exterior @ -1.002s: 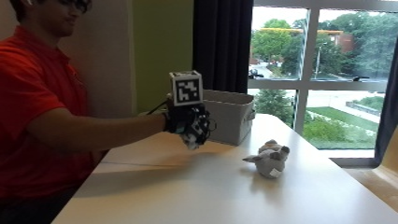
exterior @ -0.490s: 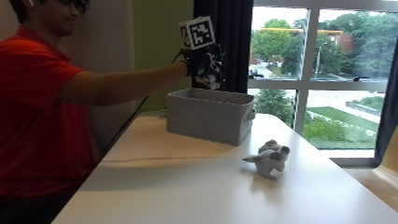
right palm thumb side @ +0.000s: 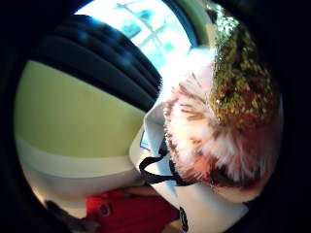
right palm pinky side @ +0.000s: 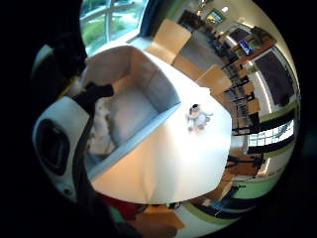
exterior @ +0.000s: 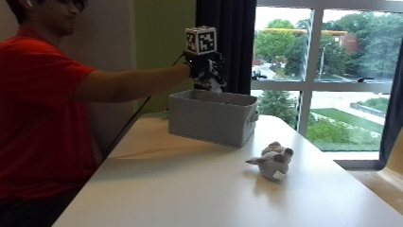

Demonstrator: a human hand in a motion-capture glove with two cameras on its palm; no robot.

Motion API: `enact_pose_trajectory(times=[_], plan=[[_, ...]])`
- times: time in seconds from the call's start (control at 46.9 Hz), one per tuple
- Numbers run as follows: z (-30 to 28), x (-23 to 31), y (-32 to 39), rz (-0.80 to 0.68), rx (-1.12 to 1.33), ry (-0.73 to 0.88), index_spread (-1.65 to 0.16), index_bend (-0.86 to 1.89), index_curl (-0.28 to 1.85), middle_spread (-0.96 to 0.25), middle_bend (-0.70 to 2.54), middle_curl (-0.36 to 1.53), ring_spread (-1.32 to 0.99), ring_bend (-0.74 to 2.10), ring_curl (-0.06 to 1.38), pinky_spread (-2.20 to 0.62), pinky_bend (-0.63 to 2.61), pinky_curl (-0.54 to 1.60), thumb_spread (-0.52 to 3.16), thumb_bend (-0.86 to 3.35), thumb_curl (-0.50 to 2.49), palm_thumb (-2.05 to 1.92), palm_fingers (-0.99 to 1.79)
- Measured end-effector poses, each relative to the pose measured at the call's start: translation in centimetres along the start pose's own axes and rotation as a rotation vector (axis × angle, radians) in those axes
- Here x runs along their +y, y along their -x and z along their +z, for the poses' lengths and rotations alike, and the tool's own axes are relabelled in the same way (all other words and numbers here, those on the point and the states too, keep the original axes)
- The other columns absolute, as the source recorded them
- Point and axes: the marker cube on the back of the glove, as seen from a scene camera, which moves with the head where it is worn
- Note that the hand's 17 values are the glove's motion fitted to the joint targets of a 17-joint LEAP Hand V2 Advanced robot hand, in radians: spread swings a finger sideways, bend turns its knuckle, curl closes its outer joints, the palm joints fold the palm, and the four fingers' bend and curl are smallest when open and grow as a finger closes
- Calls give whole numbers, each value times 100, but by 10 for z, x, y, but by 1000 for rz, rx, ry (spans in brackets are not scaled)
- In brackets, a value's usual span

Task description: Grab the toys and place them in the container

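My gloved right hand (exterior: 205,68) is held out at arm's length just above the open top of the grey fabric container (exterior: 213,116). Its fingers curl round a fluffy white and pink plush toy (right palm thumb side: 214,131) with a glittery patch, and a pale tuft of it (exterior: 216,85) hangs below the glove. The little finger side palm view looks down into the container (right palm pinky side: 148,84), where pale fluff (right palm pinky side: 101,129) shows beside the glove. A second toy, a small grey and white plush animal (exterior: 273,161), stands on the white table (exterior: 189,189) in front of the container, also seen from above (right palm pinky side: 198,117).
The container stands at the table's far end, near a dark curtain (exterior: 223,38) and a large window (exterior: 327,71). Bare tabletop (right palm pinky side: 173,158) spreads between the container, the plush animal and the near edge. Chairs (right palm pinky side: 171,37) stand beyond the table.
My hand has risen with the toy from in front of the container to above its opening, then sunk slightly. The plush animal on the table has not moved.
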Motion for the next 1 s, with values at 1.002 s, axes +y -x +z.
enact_pose_trajectory(times=[1.002], plan=[[66,96,-306,494,142,93,-44,26,57,-12,15,36,-6,23,25,10,72,29,111,-6,33,-6,-5]])
